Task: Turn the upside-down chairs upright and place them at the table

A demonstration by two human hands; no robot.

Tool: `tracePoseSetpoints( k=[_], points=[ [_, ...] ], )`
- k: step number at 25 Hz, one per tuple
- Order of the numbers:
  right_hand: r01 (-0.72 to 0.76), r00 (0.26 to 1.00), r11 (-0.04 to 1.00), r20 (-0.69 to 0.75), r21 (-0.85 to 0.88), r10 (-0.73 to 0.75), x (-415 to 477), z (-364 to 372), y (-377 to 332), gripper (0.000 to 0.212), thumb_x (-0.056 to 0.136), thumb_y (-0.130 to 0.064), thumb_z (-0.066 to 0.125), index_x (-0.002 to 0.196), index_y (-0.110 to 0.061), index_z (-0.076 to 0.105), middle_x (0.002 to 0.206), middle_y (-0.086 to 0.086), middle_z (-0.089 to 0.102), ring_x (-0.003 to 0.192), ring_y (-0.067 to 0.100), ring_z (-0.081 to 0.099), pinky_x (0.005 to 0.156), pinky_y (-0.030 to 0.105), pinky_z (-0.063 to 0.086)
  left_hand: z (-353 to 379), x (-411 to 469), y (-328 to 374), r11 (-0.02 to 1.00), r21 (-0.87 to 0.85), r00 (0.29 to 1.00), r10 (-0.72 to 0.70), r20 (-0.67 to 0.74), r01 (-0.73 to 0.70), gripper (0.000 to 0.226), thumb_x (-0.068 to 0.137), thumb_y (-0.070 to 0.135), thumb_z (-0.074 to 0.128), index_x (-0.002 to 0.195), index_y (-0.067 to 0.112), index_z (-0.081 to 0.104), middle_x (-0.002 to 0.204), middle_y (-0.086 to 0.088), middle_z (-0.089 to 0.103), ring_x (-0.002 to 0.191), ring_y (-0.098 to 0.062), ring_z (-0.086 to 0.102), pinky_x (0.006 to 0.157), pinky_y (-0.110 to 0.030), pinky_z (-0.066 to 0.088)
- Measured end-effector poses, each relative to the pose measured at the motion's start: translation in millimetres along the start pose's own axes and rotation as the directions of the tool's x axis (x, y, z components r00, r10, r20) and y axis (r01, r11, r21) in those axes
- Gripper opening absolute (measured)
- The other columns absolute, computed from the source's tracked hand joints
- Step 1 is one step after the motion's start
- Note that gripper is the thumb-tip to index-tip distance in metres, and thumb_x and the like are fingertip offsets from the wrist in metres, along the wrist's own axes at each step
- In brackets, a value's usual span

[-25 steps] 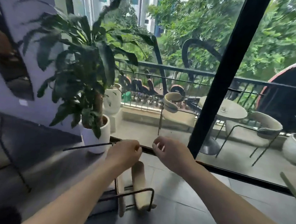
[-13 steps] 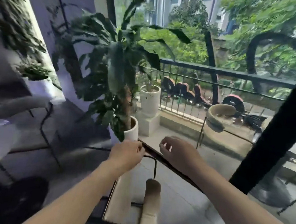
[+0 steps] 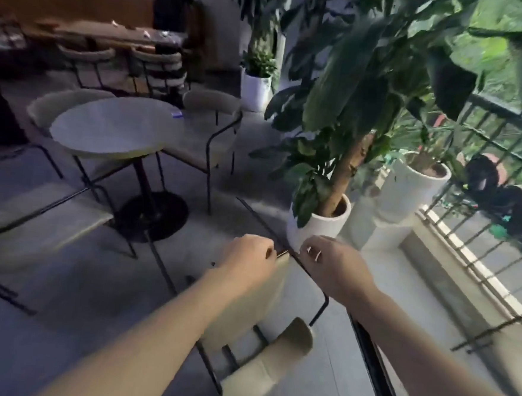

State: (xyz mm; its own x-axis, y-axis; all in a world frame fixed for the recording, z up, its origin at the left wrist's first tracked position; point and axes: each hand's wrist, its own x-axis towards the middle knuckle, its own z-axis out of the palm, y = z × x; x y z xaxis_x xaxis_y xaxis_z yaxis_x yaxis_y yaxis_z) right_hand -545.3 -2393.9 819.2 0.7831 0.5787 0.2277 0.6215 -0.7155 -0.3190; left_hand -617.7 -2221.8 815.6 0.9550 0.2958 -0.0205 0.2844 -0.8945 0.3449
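A chair (image 3: 246, 308) with a beige seat, a curved beige backrest and thin black metal legs hangs tilted in front of me, legs pointing up and away. My left hand (image 3: 246, 258) is closed on one thin black leg at the seat's upper edge. My right hand (image 3: 332, 264) curls around the neighbouring black rod, fingers pinched on it. A round pale table (image 3: 113, 128) on a black pedestal stands to the upper left, about a chair's length beyond my hands.
Three beige chairs stand upright around the table: one at the back right (image 3: 210, 104), one at the back left (image 3: 65, 100), one near left (image 3: 35, 222). A tall plant in a white pot (image 3: 316, 223) stands just beyond my hands. A black door frame (image 3: 374, 372) and a balcony railing (image 3: 490, 127) lie to the right.
My view has swung left from the balcony window to the round table. Both hands have stayed on the chair's frame and the chair has come round with them.
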Motion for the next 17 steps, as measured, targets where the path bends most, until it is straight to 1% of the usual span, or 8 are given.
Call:
tracePoseSetpoints(
  k=[2, 3, 5, 8, 10, 13, 15, 17],
  points=[
    [0.055, 0.998, 0.998, 0.028, 0.028, -0.056, 13.4, 6.7, 20.7, 0.015, 0.089, -0.034, 0.061, 0.079, -0.024, 0.066, 0.078, -0.007, 0.066, 0.067, 0.018, 0.058, 0.053, 0.029, 0.044, 10.8, 0.7, 12.9, 0.998, -0.01, 0.997, -0.068, -0.034, 0.067, 0.027, 0.096, 0.031, 0.049, 0.085, 0.012, 0.065, 0.088, -0.004, 0.065, 0.074, -0.022, 0.05, 0.055, -0.027, 0.032],
    [0.091, 0.994, 0.995, 0.049, 0.047, -0.093, 19.1, 11.6, 29.5, 0.017, 0.089, -0.034, 0.061, 0.074, -0.025, 0.059, 0.074, -0.008, 0.061, 0.063, 0.017, 0.054, 0.05, 0.026, 0.038, 16.3, 2.5, 19.1, 0.995, -0.011, 0.994, -0.101, -0.036, 0.101, 0.027, 0.097, 0.03, 0.048, 0.088, 0.012, 0.067, 0.09, -0.004, 0.065, 0.077, -0.022, 0.054, 0.053, -0.025, 0.028],
    [0.172, 0.979, 0.982, 0.095, 0.079, -0.179, 30.3, 26.0, 47.2, 0.021, 0.09, -0.033, 0.059, 0.072, -0.03, 0.049, 0.07, -0.011, 0.052, 0.06, 0.012, 0.046, 0.048, 0.023, 0.032, 29.5, 9.3, 28.0, 0.988, -0.002, 0.986, -0.156, -0.063, 0.157, 0.028, 0.097, 0.031, 0.047, 0.089, 0.015, 0.068, 0.094, -0.002, 0.067, 0.085, -0.025, 0.061, 0.059, -0.029, 0.029],
    [0.26, 0.939, 0.957, 0.198, 0.128, -0.282, 41.6, 60.4, 82.8, 0.014, 0.09, -0.038, 0.057, 0.081, -0.029, 0.061, 0.078, -0.013, 0.059, 0.068, 0.012, 0.055, 0.056, 0.031, 0.047, 68.4, 18.7, 39.1, 0.97, 0.029, 0.963, -0.236, -0.132, 0.242, 0.027, 0.096, 0.035, 0.045, 0.086, 0.02, 0.065, 0.092, -0.001, 0.067, 0.086, -0.027, 0.063, 0.063, -0.032, 0.038],
    [0.295, 0.908, 0.938, 0.252, 0.181, -0.334, 43.1, 99.3, 116.6, 0.016, 0.09, -0.039, 0.056, 0.085, -0.027, 0.065, 0.081, -0.012, 0.062, 0.072, 0.014, 0.059, 0.06, 0.034, 0.051, 115.4, 27.6, 42.9, 0.945, 0.025, 0.937, -0.319, -0.142, 0.325, 0.027, 0.095, 0.036, 0.044, 0.083, 0.022, 0.063, 0.091, -0.001, 0.068, 0.085, -0.029, 0.063, 0.065, -0.034, 0.044],
    [0.348, 0.862, 0.912, 0.31, 0.216, -0.402, 27.7, 177.9, 169.1, 0.019, 0.09, -0.041, 0.054, 0.087, -0.025, 0.065, 0.082, -0.009, 0.062, 0.071, 0.017, 0.061, 0.059, 0.034, 0.052, 210.3, 41.8, 33.4, 0.907, -0.034, 0.901, -0.421, -0.108, 0.42, 0.032, 0.09, 0.04, 0.04, 0.077, 0.02, 0.062, 0.087, -0.003, 0.068, 0.084, -0.032, 0.066, 0.069, -0.037, 0.052],
    [0.348, 0.844, 0.903, 0.335, 0.251, -0.418, 14.8, 241.1, 202.8, 0.021, 0.089, -0.043, 0.052, 0.087, -0.026, 0.064, 0.082, -0.008, 0.062, 0.074, 0.018, 0.061, 0.06, 0.035, 0.051, 278.3, 48.0, 20.9, 0.882, -0.024, 0.88, -0.471, -0.06, 0.471, 0.034, 0.093, 0.041, 0.041, 0.082, 0.019, 0.064, 0.089, -0.003, 0.065, 0.085, -0.032, 0.064, 0.069, -0.037, 0.052],
    [0.355, 0.824, 0.895, 0.362, 0.271, -0.436, 5.6, 321.0, 232.8, 0.021, 0.089, -0.043, 0.05, 0.086, -0.027, 0.064, 0.083, -0.009, 0.062, 0.077, 0.018, 0.061, 0.061, 0.034, 0.05, 353.9, 54.4, -4.0, 0.863, 0.014, 0.861, -0.503, -0.076, 0.505, 0.032, 0.096, 0.04, 0.043, 0.088, 0.02, 0.066, 0.095, -0.003, 0.064, 0.088, -0.031, 0.064, 0.072, -0.036, 0.051]
  ],
)
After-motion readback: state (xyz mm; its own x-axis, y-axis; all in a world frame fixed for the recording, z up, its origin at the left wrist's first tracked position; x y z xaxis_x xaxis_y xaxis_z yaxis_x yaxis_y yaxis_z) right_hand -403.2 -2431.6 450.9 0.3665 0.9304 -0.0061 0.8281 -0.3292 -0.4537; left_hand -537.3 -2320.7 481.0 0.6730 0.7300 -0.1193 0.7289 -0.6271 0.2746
